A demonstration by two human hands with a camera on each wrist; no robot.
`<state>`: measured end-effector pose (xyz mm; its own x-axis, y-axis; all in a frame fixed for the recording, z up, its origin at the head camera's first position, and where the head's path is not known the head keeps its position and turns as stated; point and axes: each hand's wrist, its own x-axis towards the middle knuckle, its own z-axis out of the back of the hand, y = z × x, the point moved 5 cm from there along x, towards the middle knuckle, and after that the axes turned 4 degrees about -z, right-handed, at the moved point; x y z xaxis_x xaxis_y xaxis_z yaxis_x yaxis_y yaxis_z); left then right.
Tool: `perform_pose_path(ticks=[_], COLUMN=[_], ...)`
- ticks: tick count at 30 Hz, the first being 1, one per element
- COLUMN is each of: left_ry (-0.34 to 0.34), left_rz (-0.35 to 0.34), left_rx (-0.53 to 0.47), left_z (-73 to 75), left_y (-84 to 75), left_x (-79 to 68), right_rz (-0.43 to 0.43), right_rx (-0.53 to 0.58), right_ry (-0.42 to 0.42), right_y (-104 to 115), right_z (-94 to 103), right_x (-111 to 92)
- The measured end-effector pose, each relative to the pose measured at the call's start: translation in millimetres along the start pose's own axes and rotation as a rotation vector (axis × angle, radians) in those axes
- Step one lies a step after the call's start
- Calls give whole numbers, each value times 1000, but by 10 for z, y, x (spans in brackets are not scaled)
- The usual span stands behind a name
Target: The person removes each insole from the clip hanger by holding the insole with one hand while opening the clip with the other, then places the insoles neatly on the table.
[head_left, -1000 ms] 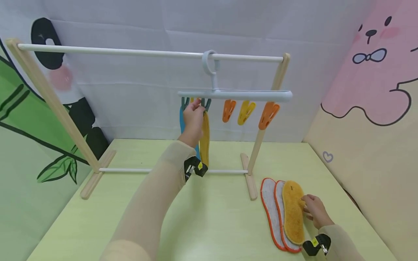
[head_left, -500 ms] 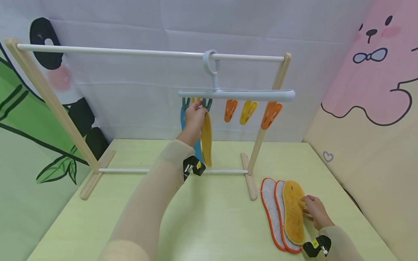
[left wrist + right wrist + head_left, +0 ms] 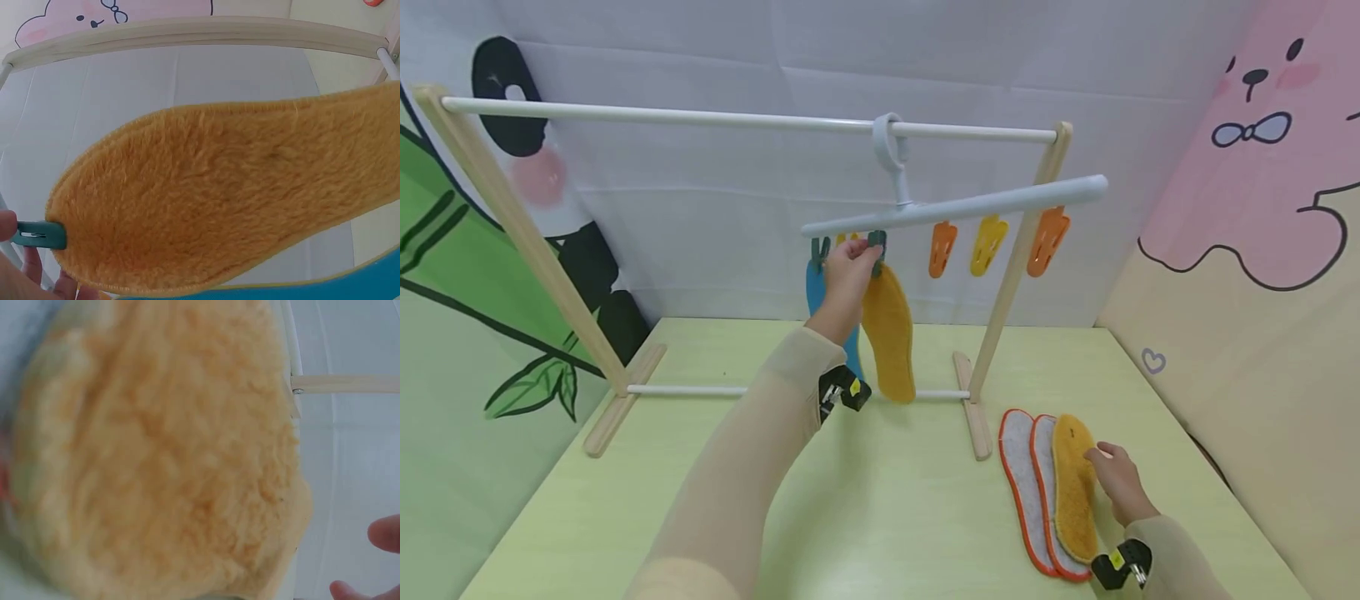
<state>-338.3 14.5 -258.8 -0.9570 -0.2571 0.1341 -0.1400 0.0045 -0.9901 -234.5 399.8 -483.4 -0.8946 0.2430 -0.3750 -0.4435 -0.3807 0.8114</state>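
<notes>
My left hand (image 3: 844,287) pinches a dark green clothespin (image 3: 40,234) under the pale blue hanger (image 3: 985,205). This clip bites the end of a fuzzy yellow insole (image 3: 889,342), which hangs down with its broad side showing. Behind the hand, partly hidden, a blue insole (image 3: 815,287) hangs from another green clip. On the table my right hand (image 3: 1120,483) is at the right edge of a second yellow insole (image 3: 1073,492); in the right wrist view its fingertips (image 3: 386,534) stand apart, with nothing between them. That insole overlaps two grey, red-edged insoles (image 3: 1018,487).
The hanger hooks over the white top rail (image 3: 700,118) of a wooden rack (image 3: 523,242). Two orange clothespins (image 3: 943,250) and a yellow clothespin (image 3: 988,246) dangle from its right half. A right rack foot (image 3: 973,417) stands left of the grey insoles.
The hanger has swung and tilted, its right end rising. The hanging yellow insole has turned from edge-on to broad side. My right hand has shifted slightly up and left along the table insole.
</notes>
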Motion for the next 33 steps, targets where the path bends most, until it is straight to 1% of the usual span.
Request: perform_pose_path(ticks=[3, 7, 11, 16, 23, 28, 33], left_ry=[6, 16, 18, 22, 62, 66, 74], left_rz=[-2, 5, 9, 15, 24, 37, 45], left_rx=[-13, -4, 2, -17, -41, -62, -69], left_z=[-4, 35, 74, 99, 69, 67, 64], left_y=[-8, -9, -16, -29, -56, -56, -64], left_x=[-18, -31, -51, -85, -140, -157, -173], right_rz=[14, 51, 82, 113, 151, 194, 217], right_rx=[-16, -27, -27, -27, -19, -11, -6], right_ry=[10, 17, 13, 11, 38, 45, 36], right_y=[38, 110, 214, 342, 424, 498, 647], right_z=[-14, -69, -135, -220, -272, -304, -419], right_x=[0, -24, -62, -98, -145, -172, -168])
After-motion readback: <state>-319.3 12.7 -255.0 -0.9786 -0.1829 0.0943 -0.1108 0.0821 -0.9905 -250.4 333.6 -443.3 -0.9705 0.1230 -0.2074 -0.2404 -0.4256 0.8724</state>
